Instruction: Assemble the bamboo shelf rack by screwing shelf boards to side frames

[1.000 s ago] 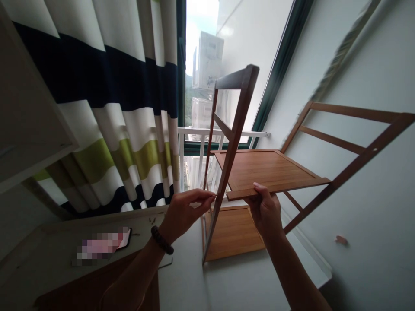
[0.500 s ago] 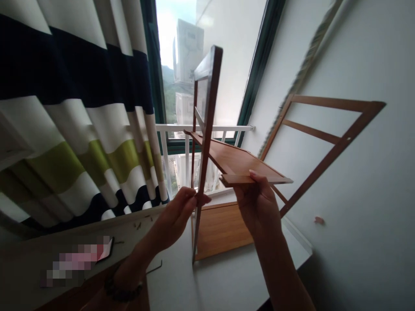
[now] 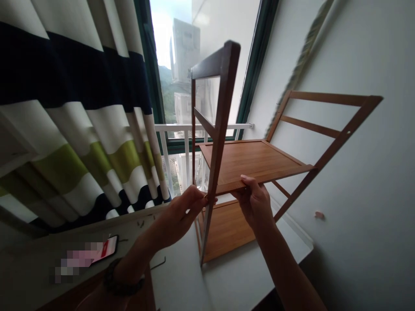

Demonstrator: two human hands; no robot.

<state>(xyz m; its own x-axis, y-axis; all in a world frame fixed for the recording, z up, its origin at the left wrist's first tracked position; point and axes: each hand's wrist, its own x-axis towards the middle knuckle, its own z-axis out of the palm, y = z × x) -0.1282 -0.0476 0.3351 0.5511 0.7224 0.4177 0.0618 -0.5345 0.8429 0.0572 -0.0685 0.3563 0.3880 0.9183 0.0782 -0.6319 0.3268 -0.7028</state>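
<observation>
A wooden shelf rack stands on a white desk (image 3: 233,285). Its left side frame (image 3: 222,112) rises in the middle of the view and its right side frame (image 3: 330,147) leans near the white wall. My left hand (image 3: 184,214) is closed in a pinch on the left frame's front post, low down. My right hand (image 3: 254,201) grips the front edge of the upper shelf board (image 3: 256,162), which lies between the two frames. A lower shelf board (image 3: 227,229) sits beneath it.
A striped curtain (image 3: 81,121) hangs at the left beside a window with a white railing (image 3: 181,128). On the desk lie a phone (image 3: 105,249), a hex key (image 3: 158,263) and small screws (image 3: 141,223). A brown board (image 3: 94,293) lies at the near edge.
The view has swung, so the left frame shows more of its side than half a second ago. The upper board now lies level between the frames. Both hands keep their holds.
</observation>
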